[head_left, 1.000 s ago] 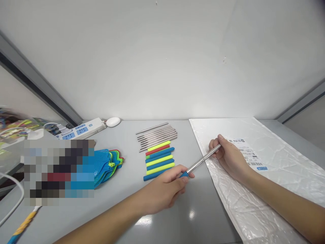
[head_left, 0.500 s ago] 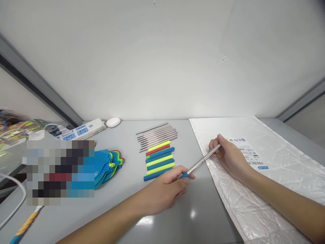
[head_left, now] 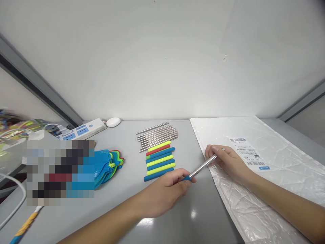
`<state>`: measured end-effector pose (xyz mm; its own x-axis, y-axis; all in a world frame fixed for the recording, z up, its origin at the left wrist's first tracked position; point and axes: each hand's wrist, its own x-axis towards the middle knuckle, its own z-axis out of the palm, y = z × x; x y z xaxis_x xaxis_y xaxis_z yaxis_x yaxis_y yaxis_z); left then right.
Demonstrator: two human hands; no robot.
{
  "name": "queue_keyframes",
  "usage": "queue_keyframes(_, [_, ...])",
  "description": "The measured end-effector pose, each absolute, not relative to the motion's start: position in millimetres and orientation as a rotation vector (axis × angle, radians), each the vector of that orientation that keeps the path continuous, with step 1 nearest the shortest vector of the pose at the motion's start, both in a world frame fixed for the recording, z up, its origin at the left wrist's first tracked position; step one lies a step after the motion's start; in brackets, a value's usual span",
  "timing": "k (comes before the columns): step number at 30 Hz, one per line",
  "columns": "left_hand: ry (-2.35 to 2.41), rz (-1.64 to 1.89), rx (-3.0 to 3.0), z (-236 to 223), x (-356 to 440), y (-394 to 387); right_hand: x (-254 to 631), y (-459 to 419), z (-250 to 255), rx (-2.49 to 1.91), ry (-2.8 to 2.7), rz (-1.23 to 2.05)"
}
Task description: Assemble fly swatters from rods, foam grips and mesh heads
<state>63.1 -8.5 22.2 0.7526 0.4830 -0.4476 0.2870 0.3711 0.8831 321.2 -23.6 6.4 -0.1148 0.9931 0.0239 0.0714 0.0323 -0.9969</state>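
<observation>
My left hand [head_left: 165, 195] is closed around a blue handle [head_left: 187, 178], most of it hidden in the palm. Out of the handle a shiny metal rod [head_left: 201, 167] slants up to the right. Near its far end my right hand [head_left: 227, 161] pinches the rod, and the tip pokes out past the thumb. Beside my left hand lies a row of yellow, blue and red handles [head_left: 159, 163], with a bit of green showing. Behind them several thin metal rods [head_left: 157, 137] lie side by side. My right forearm passes over a white plastic mailer [head_left: 274, 145].
Blue, green and red mesh fly swatter heads [head_left: 103, 166] are stacked at left, partly under a pixelated patch. A power strip [head_left: 88, 129] and a white oval object [head_left: 113, 122] stand near the wall. An orange and blue cable [head_left: 25, 226] lies at the front left.
My right hand has slid down the rod towards my left hand, so the rod's tip now shows beyond the thumb. The left hand has barely moved.
</observation>
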Motion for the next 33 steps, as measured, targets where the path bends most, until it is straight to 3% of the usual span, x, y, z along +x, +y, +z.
queue_keyframes(9, [0.765,0.177,1.230,24,62,-9,323,-25,12,-1.103,-1.546,1.275])
queue_keyframes(15, [0.715,0.507,1.083,39,62,-9,320,-28,8,-1.089,-1.563,1.206])
queue_keyframes(23, [0.646,0.938,0.850,58,59,4,318,-29,5,-1.210,-1.561,0.880])
queue_keyframes(28, [0.653,1.247,0.826,61,55,6,316,-40,8,-1.165,-2.010,0.452])
queue_keyframes(33, [0.665,1.313,0.868,59,50,14,309,-46,8,-0.923,-2.346,0.165])
